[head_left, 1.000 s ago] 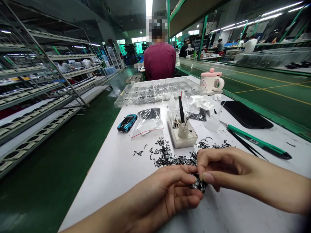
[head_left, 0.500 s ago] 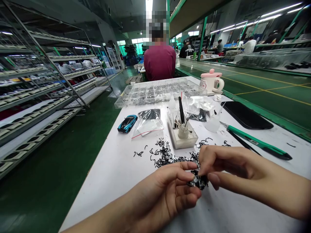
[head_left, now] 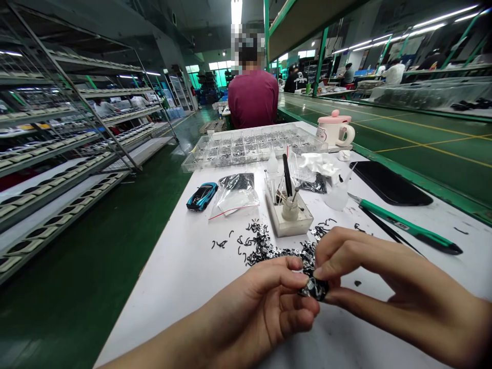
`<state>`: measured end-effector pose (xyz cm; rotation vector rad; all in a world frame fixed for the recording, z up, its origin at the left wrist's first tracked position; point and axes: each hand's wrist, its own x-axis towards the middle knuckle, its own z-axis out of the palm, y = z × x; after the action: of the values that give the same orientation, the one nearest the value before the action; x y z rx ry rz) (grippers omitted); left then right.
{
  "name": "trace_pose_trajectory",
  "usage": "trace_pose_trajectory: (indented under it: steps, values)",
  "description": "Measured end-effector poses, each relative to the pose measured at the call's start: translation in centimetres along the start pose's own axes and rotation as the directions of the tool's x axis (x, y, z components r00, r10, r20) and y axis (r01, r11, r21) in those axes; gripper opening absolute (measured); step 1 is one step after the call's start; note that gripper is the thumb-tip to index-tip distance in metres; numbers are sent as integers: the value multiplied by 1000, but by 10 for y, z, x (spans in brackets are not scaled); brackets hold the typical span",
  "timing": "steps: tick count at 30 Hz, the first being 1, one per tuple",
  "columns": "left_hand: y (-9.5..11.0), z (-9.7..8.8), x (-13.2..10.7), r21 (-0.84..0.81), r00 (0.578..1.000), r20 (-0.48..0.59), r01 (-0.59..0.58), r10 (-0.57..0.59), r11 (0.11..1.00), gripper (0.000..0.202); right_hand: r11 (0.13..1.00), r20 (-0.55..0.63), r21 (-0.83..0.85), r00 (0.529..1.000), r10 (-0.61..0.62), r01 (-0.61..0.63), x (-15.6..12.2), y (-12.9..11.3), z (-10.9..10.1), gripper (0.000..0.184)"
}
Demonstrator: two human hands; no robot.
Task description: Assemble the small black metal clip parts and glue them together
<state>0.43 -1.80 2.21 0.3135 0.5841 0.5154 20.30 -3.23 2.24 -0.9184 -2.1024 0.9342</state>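
Your right hand (head_left: 369,271) has dropped lower and closed in on your left hand (head_left: 265,307); together they pinch a tangled clump of black-and-silver metal pieces (head_left: 313,289). Just behind lie loose metal pieces (head_left: 265,246) on the white worktop (head_left: 172,266), then a plastic bag (head_left: 235,188), a blue model car (head_left: 202,196) and a clear compartment tray (head_left: 249,148). Left: green floor (head_left: 103,230), metal shelving (head_left: 77,118). Ahead: a co-worker in a maroon shirt (head_left: 252,100).
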Motion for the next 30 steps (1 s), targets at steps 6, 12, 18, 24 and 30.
trace_pose_trajectory:
  steps: [6,12,18,24,30]
  values:
    - [-2,4,-4,503,947,55,-301,318,810,28,1000,-129,20,992,4,-2,-4,2,5,15]
    - [-8,4,-5,644,878,121,-424,462,637,25,999,-151,42,988,27,-21,-1,6,12,12]
    - [-6,-5,-1,600,875,17,-397,485,695,28,999,-170,3,985,41,-41,7,5,13,3]
    - [-4,-6,1,619,878,-32,-358,477,699,35,994,-167,-91,985,38,-53,8,0,18,6]
    - [0,-2,0,611,862,-102,-340,497,715,33,967,-193,-249,981,0,-49,15,6,-12,8]
